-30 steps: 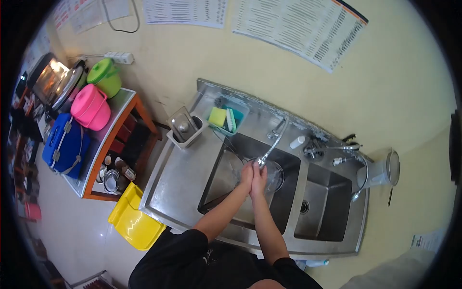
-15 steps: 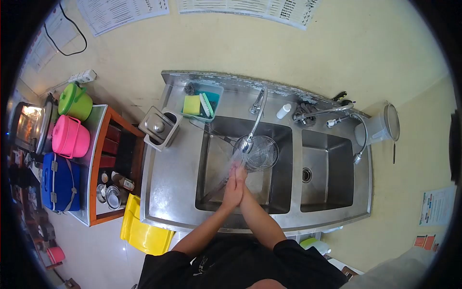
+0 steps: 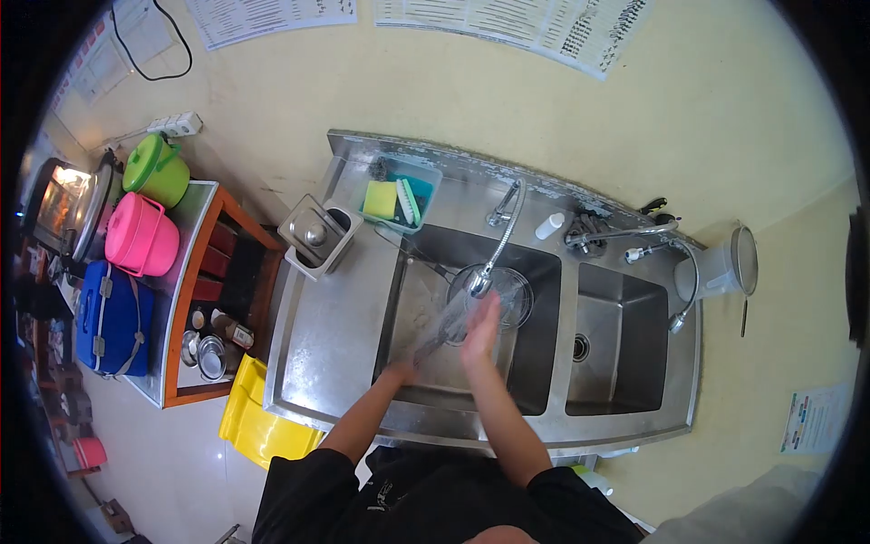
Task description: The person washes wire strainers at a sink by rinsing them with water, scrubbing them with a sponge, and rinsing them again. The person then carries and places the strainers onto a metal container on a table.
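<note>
Water sprays from the flexible faucet (image 3: 482, 281) down into the large left sink basin (image 3: 530, 363). My right hand (image 3: 481, 334) is just below the faucet head, fingers stretched upward, palm turned toward the spray, holding nothing. Lower and to the left is my left hand (image 3: 401, 371), near the basin's front left part. Its fingers are blurred by motion and spray, so their pose is unclear. A dark streak shows beside it in the water; I cannot make out what it is. Behind the faucet head, a round wire strainer (image 3: 517, 295) rests in the basin, partly covered.
A tub (image 3: 428, 172) with a yellow sponge (image 3: 380, 199) and a green-white brush (image 3: 408, 202) stands behind the basin. Metal containers (image 3: 319, 238) sit left, a white bottle (image 3: 549, 226) right of the faucet. The smaller basin (image 3: 616, 349) has a second faucet (image 3: 680, 319).
My hands were pressed together under the water and are now apart, the left lower and to the left, the right up by the faucet head. The camera view has shifted and tilted slightly.
</note>
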Demonstrator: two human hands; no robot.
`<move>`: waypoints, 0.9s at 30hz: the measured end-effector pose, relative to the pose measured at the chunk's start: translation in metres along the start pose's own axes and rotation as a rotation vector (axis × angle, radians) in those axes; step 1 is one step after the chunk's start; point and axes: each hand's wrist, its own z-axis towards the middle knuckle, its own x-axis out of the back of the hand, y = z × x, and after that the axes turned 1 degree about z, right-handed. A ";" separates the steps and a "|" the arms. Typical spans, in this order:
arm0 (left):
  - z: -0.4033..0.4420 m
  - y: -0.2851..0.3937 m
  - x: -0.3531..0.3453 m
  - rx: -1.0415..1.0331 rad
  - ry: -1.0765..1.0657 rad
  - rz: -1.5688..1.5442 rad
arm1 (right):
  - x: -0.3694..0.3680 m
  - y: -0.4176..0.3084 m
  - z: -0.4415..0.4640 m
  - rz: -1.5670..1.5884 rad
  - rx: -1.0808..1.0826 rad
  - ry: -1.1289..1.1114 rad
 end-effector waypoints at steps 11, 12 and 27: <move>0.047 -0.059 -0.026 0.164 0.186 0.204 | 0.024 -0.021 0.113 -1.147 0.658 -0.344; 0.061 -0.071 -0.036 0.184 0.093 0.165 | 0.026 -0.030 0.115 -1.298 0.778 -0.245; 0.011 -0.010 0.001 0.110 -0.214 -0.906 | -0.012 -0.055 0.067 -0.944 0.305 -0.587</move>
